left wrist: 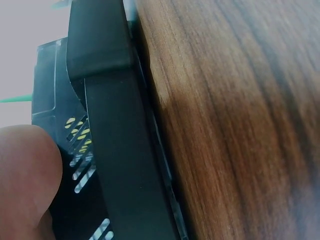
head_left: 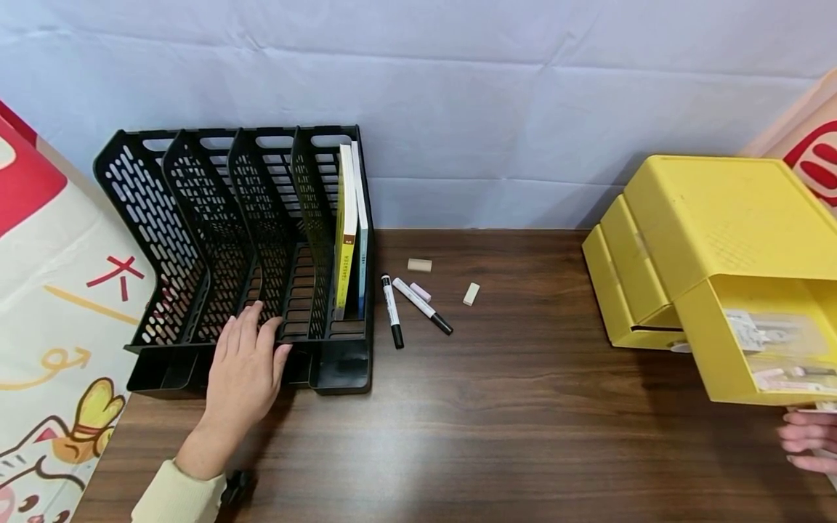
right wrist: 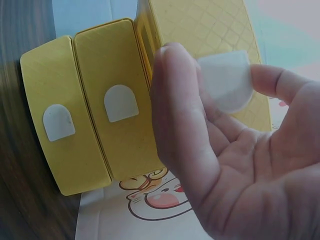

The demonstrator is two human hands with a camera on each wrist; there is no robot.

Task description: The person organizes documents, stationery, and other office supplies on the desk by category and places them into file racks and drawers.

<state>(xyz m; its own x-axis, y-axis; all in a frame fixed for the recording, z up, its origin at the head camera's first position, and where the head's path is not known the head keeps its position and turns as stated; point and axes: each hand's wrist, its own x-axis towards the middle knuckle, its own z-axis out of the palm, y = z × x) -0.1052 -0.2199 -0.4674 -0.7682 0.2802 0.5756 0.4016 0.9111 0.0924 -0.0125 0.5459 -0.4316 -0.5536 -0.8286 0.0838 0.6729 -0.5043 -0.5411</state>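
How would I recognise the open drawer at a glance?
On the right of the table stands a yellow drawer unit. Find its top drawer. Unlike the drawers below, it stands pulled out, its white handle pinched by the right hand.

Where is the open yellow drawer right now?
At the head view's right edge, the drawer juts from the yellow cabinet, beside the right hand.

Yellow drawers [right wrist: 127, 145], white tabs [right wrist: 121, 103]
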